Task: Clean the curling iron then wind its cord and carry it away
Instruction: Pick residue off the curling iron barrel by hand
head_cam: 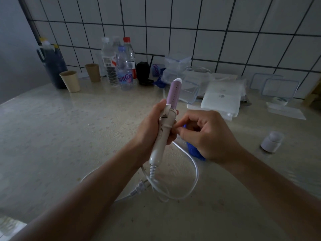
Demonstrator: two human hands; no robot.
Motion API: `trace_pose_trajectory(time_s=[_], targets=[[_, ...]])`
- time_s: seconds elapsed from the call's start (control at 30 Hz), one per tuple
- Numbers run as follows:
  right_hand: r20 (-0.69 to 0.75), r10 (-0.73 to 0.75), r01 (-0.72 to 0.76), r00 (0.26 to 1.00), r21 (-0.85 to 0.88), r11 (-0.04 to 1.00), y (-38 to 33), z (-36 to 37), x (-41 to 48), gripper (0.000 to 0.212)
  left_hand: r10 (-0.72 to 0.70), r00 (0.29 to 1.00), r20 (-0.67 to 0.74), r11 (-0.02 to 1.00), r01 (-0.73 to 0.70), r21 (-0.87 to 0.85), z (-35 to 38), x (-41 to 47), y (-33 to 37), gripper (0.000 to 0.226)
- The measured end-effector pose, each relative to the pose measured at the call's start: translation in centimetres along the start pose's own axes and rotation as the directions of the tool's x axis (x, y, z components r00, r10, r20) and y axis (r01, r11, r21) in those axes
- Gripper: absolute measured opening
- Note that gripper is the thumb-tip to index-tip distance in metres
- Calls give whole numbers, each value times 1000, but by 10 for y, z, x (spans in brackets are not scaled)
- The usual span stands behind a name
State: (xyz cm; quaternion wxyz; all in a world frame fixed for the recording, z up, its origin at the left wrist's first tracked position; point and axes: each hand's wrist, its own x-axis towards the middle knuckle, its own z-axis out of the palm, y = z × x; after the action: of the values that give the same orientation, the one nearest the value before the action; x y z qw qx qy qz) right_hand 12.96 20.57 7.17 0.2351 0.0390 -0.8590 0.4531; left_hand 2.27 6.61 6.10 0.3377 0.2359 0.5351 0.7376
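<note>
Curling iron [166,122] gripped upright by left hand [149,131], cord [191,180] looped on counter [69,136]

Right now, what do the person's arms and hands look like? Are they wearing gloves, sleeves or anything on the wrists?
Both are bare. The left hand and right hand wear no gloves, and no rings show on the visible fingers. Neither wrist carries a watch or bracelet. Both forearms are uncovered as far as the picture reaches, with no sleeve in view. The fingernails look short and unpainted, though the dim light hides finer detail.

Home kitchen corner: tiled wall [225,32], marbled countertop [69,136], water bottles [124,66], paper cups [70,80], food containers [177,61].
</note>
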Motion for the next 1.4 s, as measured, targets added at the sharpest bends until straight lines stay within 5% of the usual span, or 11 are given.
trace_pose_trajectory(time_s=[0.13,0.33,0.53,0.77,0.93,1.17,1.4], targets=[[265,9,-21,964,43,999,-4,3,-6,12,38,999,-36,999,-39,-22,-2,1,-2,54],[110,1,-5,994,35,999,-8,3,-4,13,23,999,-26,999,-24,-42,-6,4,-3,55],[393,30,-55,919,54,997,-14,9,-10,8,34,999,33,991,-30,-133,-9,5,-5,54],[150,0,-7,989,48,999,-9,4,-5,12,4,1000,6,997,-3,-77,-7,4,-6,60],[285,14,-16,958,5,1000,-12,9,-9,16,42,998,-37,986,-48,-161,-10,6,-8,54],[-34,-46,45,998,-42,998,-7,4,-3,17,12,1000,24,995,-10,-104,-8,5,-1,46],[28,-7,5,1000,72,997,-2,1,-2,13,-9,999,44,995,13,-96,-9,5,-2,50]])
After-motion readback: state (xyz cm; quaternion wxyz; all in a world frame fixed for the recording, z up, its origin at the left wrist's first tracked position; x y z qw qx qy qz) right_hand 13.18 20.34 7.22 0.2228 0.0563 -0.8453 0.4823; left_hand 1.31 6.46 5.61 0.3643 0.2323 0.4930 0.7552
